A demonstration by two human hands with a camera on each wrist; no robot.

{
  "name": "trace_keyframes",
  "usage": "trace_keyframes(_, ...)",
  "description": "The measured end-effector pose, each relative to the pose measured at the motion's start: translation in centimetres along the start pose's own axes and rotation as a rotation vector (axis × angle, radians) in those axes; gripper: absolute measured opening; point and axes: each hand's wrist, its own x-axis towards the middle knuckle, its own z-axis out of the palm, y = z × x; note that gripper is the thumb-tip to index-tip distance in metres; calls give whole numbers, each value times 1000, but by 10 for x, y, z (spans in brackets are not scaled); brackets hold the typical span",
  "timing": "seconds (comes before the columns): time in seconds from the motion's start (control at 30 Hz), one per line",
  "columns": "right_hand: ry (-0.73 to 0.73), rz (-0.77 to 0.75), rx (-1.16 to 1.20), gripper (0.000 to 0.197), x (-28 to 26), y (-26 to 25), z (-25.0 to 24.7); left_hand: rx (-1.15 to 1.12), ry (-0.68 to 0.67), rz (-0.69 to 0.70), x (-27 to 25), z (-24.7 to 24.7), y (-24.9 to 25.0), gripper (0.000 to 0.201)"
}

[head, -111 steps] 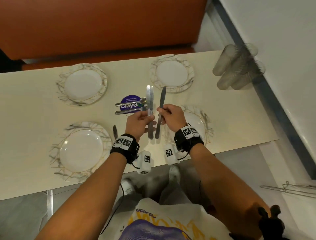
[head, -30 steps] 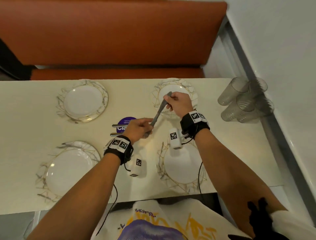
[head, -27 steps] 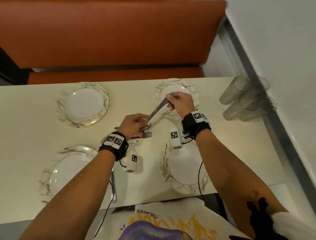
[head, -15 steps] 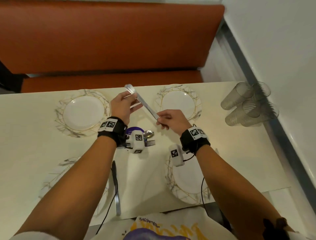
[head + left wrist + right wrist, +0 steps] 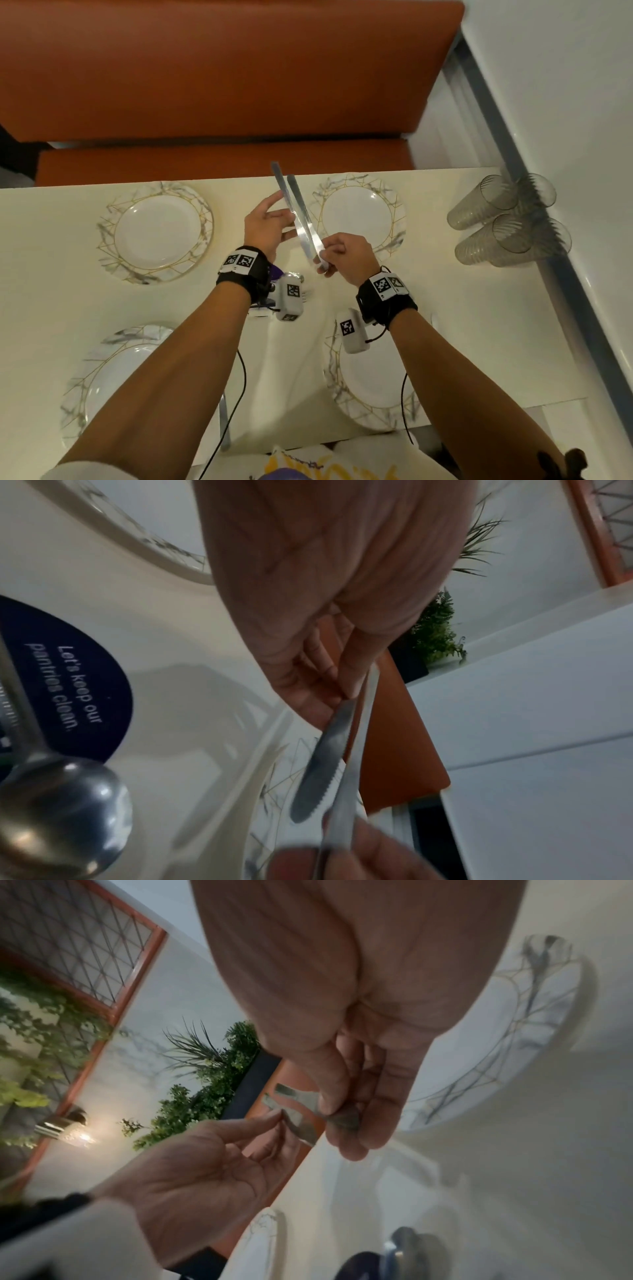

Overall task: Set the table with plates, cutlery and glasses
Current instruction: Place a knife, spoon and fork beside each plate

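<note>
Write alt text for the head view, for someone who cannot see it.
A right hand and left hand hold two knives above a table; the right pinches their near ends. Four marbled plates surround them; clear glasses cluster at right.

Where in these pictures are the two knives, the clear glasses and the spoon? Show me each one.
knives (image 5: pixel 302 224), head view, middle of their length.
glasses (image 5: pixel 479 246), head view, side wall of the nearest one.
spoon (image 5: pixel 65 813), left wrist view, its bowl.
</note>
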Motion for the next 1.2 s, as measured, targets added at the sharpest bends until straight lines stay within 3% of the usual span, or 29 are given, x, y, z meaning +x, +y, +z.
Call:
trace_keyframes(0.3, 135, 78, 7, 11, 9, 41, -39, 416, 135, -178, 75, 16, -32, 21)
trace_keyframes(0.47, 160, 59, 14, 12, 15, 45, -55, 669, 145, -194, 106, 17, -52, 20)
trace_keyframes(1.0, 197, 34, 65, 14, 25, 41, -61, 833, 225, -240, 129, 24, -63, 14)
trace_keyframes(1.2, 189, 26, 67, 13, 26, 42, -59, 867, 208, -177, 119, 28, -56, 10)
